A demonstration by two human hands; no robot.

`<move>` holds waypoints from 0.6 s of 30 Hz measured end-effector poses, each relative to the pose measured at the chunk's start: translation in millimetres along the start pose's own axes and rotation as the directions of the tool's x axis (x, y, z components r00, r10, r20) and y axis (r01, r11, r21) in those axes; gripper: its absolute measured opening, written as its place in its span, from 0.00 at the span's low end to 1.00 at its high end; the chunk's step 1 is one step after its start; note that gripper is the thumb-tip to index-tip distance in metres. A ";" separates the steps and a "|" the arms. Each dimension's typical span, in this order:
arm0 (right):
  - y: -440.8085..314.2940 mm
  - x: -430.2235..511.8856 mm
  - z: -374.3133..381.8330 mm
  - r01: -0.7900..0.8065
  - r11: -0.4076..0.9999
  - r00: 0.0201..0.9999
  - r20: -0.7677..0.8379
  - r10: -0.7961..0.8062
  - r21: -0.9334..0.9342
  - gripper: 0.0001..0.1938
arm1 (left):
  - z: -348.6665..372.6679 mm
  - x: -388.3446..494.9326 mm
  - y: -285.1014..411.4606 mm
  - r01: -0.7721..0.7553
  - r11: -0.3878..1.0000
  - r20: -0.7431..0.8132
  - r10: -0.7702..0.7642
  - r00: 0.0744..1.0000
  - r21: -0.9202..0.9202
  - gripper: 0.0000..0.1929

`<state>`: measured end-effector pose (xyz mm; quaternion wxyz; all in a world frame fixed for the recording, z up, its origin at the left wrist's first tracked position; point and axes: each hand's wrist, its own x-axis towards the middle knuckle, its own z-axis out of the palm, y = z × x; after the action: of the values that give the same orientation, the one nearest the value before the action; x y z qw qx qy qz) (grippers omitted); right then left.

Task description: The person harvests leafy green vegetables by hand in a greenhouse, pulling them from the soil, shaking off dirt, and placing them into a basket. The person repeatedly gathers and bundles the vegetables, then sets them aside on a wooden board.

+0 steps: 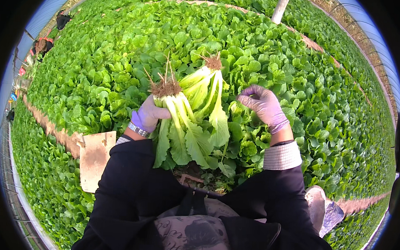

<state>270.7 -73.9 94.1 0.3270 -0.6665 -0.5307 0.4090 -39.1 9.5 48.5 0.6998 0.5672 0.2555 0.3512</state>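
Note:
My left hand (151, 114), in a thin purple glove, grips a bunch of leafy greens (178, 121) just below its brown, soil-covered roots (165, 87). The roots point up and the leaves hang towards my lap. Right behind it lies a second bunch of greens (203, 85), also roots up, overlapping the held one; whether my left hand touches it cannot be told. To the right of both bunches, my right hand (262, 104), gloved too, is raised over the growing plants with its fingers curved. It holds nothing that I can see.
Dense leafy plants (123, 46) surround me inside a plastic-covered greenhouse. A wooden board (97, 161) lies at my left, beside a strip of bare soil (54, 130). A pale post (280, 8) stands ahead. Two people (42, 47) are far off at the left.

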 end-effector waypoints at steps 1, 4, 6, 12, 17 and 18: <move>0.2 -4.6 6.4 0.266 0.889 0.963 -0.055 -0.265 0.373 0.16 | 2.1 0.7 -0.6 0.022 1.000 0.021 -0.022 1.000 0.006 0.38; -6.6 -6.7 19.4 0.176 0.829 0.969 0.055 -0.242 0.530 0.23 | 8.2 1.7 -7.7 0.089 0.996 0.083 -0.090 0.993 0.009 0.39; -11.6 -9.0 26.3 0.155 0.877 0.983 0.019 -0.184 0.456 0.23 | 19.2 2.8 -11.7 0.136 0.991 0.099 -0.136 0.986 0.000 0.41; 11.4 3.0 32.9 0.358 0.926 0.861 -0.343 -0.376 -0.117 0.12 | 26.4 3.5 -11.4 0.230 0.964 0.024 -0.235 0.972 0.131 0.37; -1.0 -0.2 35.3 0.250 0.822 0.770 -0.409 -0.489 -0.512 0.08 | 34.1 7.3 -6.7 0.187 0.974 0.027 -0.192 0.981 0.127 0.35; -2.3 -0.1 35.0 0.238 0.816 0.761 -0.421 -0.493 -0.526 0.08 | 37.0 7.7 -4.7 0.182 0.972 0.034 -0.189 0.981 0.146 0.34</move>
<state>238.4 -73.5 80.3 0.3778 -0.6896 -0.6179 -0.0012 -5.4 -7.7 52.6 0.6932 0.5974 0.3150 0.2518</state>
